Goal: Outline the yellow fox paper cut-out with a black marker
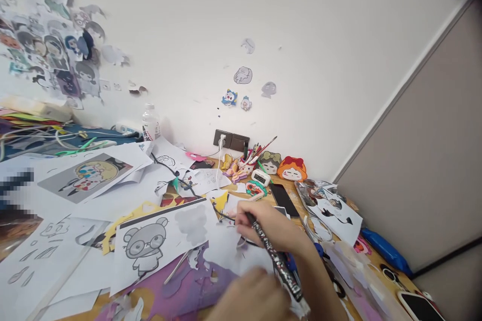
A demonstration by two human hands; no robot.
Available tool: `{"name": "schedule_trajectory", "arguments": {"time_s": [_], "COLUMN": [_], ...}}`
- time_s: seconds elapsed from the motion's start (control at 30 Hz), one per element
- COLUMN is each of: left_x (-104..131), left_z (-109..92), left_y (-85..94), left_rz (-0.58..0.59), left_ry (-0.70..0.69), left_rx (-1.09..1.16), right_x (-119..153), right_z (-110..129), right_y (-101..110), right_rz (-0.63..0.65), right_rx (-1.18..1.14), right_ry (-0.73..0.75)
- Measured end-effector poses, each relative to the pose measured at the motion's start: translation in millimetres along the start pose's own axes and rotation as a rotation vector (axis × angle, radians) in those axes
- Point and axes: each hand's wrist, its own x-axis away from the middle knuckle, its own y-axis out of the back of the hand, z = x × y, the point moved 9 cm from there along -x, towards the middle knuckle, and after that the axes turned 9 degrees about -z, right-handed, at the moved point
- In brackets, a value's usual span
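My right hand [259, 220] reaches in from the lower right, its fingers closed around one end of a dark pen with a speckled pattern [276, 261]. The pen's pale other end points down toward the bottom edge. Low in the view, my left hand [252, 298] is smeared by motion beside the pen, and its fingers cannot be made out. To the left lies a white sheet with a grey bear drawing [146, 246], partly over purple cut material [188, 281]. More white paper [241, 251] shows below my right hand.
A black phone [284, 199], a small digital clock [261, 177] and a cup of pens [248, 165] stand behind my hands. Printed sheets [90, 175] cover the left. A blue pouch [386, 251], scissors [389, 273] and another phone [419, 306] lie right. A black cord [169, 168] crosses the papers.
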Motion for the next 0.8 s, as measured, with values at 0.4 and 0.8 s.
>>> {"name": "schedule_trajectory", "arguments": {"time_s": [0.4,0.8], "left_x": [-38,-33], "left_z": [138,143], "left_y": [32.6,17.5], "left_rz": [0.296,0.232], "left_ry": [0.629,0.783], "left_rx": [0.273,0.463], "right_x": [13,5], "right_z": [4,-7], "right_y": [31,49], "right_rz": [-0.141,-0.413], "right_rx": [-0.079,0.043], "right_ry": [-0.064,-0.147]}}
